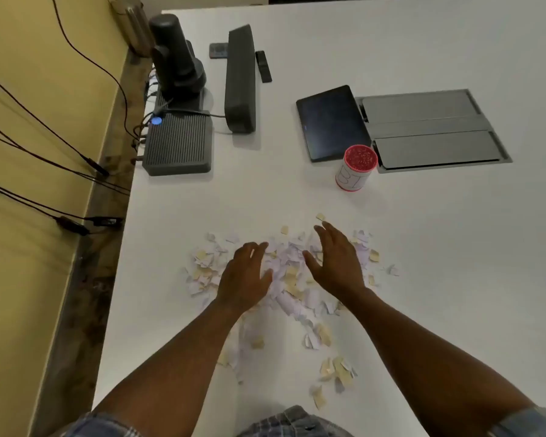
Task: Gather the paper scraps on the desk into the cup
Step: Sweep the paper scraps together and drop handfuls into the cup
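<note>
A heap of white and pale yellow paper scraps (289, 272) lies spread on the white desk (454, 247), with looser pieces trailing toward me (334, 370). My left hand (245, 274) rests on the left part of the heap, fingers apart. My right hand (336, 258) is over the right part, fingers spread and palm turned inward. The two hands face each other across the middle of the pile. A red-rimmed cup (356, 167) with a white paper wrap stands upright beyond the pile, to the right. Its inside looks red and speckled.
A dark tablet (331, 123) lies just behind the cup, beside a grey flap panel (432, 130) set in the desk. A ribbed black box (178, 145), a camera (175, 58) and a long black bar (240, 80) stand at the far left. Cables hang off the left edge.
</note>
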A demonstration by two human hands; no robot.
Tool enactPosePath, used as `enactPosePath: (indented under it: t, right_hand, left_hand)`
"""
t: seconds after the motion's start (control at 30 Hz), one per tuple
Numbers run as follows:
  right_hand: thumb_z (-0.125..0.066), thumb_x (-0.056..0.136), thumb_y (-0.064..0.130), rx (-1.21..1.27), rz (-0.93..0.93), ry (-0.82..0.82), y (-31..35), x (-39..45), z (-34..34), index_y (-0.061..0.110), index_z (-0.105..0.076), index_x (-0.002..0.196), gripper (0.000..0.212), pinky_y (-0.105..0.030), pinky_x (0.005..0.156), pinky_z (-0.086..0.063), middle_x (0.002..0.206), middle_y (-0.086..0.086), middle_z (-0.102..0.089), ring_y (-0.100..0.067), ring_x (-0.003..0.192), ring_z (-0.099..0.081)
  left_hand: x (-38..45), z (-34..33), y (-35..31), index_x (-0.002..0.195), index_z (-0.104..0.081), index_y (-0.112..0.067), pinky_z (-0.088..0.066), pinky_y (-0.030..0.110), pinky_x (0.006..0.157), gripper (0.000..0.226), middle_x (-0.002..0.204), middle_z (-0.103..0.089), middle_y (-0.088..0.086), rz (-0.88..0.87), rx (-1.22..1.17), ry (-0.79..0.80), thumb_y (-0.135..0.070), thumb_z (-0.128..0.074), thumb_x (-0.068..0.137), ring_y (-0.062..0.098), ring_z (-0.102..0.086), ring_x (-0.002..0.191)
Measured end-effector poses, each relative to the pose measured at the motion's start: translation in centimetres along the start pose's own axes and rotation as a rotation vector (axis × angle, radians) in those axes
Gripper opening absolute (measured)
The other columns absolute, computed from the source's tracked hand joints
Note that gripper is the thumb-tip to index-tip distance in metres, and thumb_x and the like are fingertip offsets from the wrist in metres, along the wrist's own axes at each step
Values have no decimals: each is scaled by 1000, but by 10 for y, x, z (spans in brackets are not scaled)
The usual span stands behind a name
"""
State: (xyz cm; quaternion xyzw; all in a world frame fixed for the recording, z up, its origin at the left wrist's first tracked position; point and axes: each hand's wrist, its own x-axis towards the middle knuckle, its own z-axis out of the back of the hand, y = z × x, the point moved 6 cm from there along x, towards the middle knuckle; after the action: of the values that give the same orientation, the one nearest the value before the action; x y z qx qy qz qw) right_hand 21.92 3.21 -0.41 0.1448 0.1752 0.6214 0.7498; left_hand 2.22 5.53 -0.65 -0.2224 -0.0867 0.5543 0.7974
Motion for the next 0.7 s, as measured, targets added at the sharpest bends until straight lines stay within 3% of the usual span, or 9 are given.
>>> enactPosePath:
  t: [0.13, 0.23, 0.37, 0.47, 0.53, 0.6, 0.7]
  right_hand:
    - [-52, 84, 55, -151, -171, 11, -44, 5, 1, 22, -33, 140, 67, -48, 107, -33, 152, -9, -31, -29, 137, -30]
    - [-51, 80, 67, -170, -326, 107, -72, 10, -4, 30, -21, 143, 79, -54, 103, -34, 156, -8, -18, -32, 140, -20]
    - [-59, 73, 70, -63, -335, 280, -79, 23, -19, 40, -10, 145, 92, -56, 100, -37, 158, -5, -8, -36, 139, -20]
    - [-62, 74, 66, -134, -210, 346, -64, 29, -31, 42, -9, 144, 91, -54, 96, -42, 157, -6, -9, -36, 137, -24]
    - [-59, 79, 62, -232, -99, 363, -50, 29, -40, 41, -11, 144, 84, -49, 94, -44, 157, -6, -12, -34, 135, -26]
    - [-56, 85, 52, -303, 23, 367, -35, 25, -48, 36, -21, 143, 70, -43, 87, -48, 153, -9, -20, -33, 131, -31]
    - [-55, 91, 26, -331, 159, 308, -21, 15, -54, 23, -42, 133, 44, -36, 66, -51, 140, -12, -38, -31, 117, -42]
  left_hand:
    - [10, -31, 3, 147, -19, -29, -36, 44, 108, 75, 156, -18, 6, 1, 58, 231, -48, -57, 85, 27, -19, 142]
    - [21, -46, 6, 146, -10, -39, -35, 51, 108, 93, 159, 1, 0, 27, 48, 373, -55, -67, 75, 31, -5, 145]
    - [33, -57, 2, 144, -6, -47, -36, 58, 104, 105, 159, 11, -2, -8, 129, 499, -57, -75, 66, 30, -4, 144]
    - [38, -62, -5, 144, -13, -44, -37, 57, 102, 94, 159, 5, 1, -79, 246, 521, -51, -72, 71, 30, -10, 142]
    - [40, -62, -11, 141, -29, -38, -44, 51, 98, 76, 155, -11, 7, -117, 252, 475, -39, -71, 77, 31, -20, 137]
    - [41, -59, -16, 132, -47, -28, -50, 42, 90, 53, 146, -30, 8, -137, 207, 387, -27, -67, 83, 29, -34, 127]
    - [40, -57, -18, 117, -62, -16, -51, 33, 85, 27, 129, -48, 9, -130, 133, 303, -20, -57, 91, 25, -50, 110]
